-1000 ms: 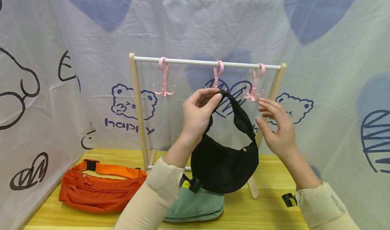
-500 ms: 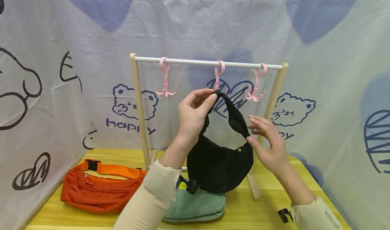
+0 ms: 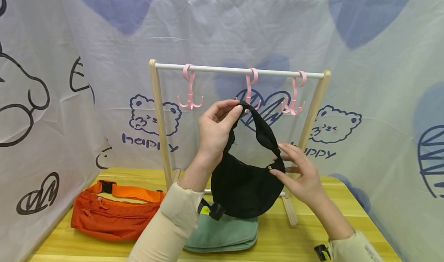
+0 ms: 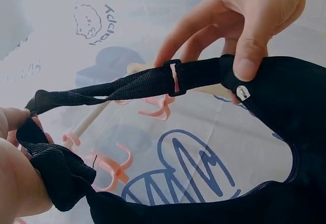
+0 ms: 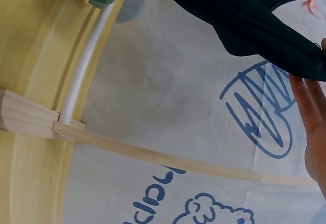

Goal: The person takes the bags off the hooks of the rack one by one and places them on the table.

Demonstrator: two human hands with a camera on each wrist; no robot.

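A black crossbody bag [image 3: 246,188] hangs in the air before a small rack, its strap [image 3: 264,135] looped upward. My left hand [image 3: 216,133] pinches the top of the strap between thumb and fingers, just below the middle pink hook [image 3: 249,85]. At the bag's right corner my right hand [image 3: 301,173] grips with the thumb in front and the fingers behind. The left wrist view shows a strap slider [image 4: 175,78] and a zipper pull [image 4: 243,92] beside the right thumb. In the right wrist view only part of the right hand [image 5: 317,127] appears.
The rack's white bar [image 3: 218,70] carries two more pink hooks, left [image 3: 190,88] and right [image 3: 294,94]. An orange waist bag [image 3: 114,215] lies on the yellow table [image 3: 312,231] at left. A green cloth bag [image 3: 225,235] lies below the black one.
My right hand has moved down and left from beside the right hook and now grips the bag's right corner. The left hand and the bag have shifted slightly left.
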